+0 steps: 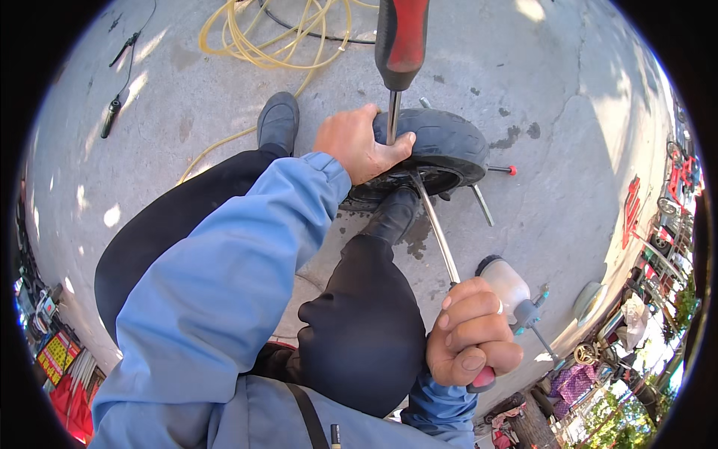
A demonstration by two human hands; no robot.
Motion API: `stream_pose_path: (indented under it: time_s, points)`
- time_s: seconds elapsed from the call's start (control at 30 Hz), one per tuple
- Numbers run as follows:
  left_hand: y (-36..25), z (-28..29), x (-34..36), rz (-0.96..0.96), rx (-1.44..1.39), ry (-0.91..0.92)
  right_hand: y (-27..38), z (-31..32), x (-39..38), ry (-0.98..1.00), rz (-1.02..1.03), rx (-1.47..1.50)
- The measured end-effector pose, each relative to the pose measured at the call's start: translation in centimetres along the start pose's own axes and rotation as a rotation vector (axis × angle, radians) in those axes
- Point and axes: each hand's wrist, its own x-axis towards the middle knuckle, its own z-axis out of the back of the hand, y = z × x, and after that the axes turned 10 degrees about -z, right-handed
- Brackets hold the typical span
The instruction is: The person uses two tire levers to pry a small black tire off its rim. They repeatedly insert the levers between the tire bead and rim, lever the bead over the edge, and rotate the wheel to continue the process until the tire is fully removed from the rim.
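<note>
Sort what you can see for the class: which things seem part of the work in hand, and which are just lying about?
Seemingly in use:
- tyre, left hand on it
- long metal tool, gripped in right hand
- red-and-black-handled tool, upright at the tyre

Seemingly lying about, untouched:
- yellow hose, coiled
- pale bottle
- black-handled cable

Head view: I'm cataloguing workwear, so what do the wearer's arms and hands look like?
The left hand and right hand wear no gloves. On the left is a long, loose, light-blue fabric sleeve, its cuff gathered; on the right, a blue fabric sleeve, largely hidden. A pale spot on the right hand is too small to identify.
</note>
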Motion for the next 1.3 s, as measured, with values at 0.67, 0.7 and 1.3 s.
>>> stream_pose_path:
  time_s: [0.67,0.7,1.3]
  points:
    - [-0.1,0.6,-0.6,0.037,0.007,0.048,-1.0,-1.7,1.0,0.060,0.111,0.013]
    - [0.3,0.1,-0.5,0.025,0.010,0.030,-1.0,-1.4,0.2,0.031,0.102,-0.005]
    - [-0.1,0.2,-0.8,0.016,0.047,0.027,-1.8,-2.8,9.0,0.019,-0.077,0.061]
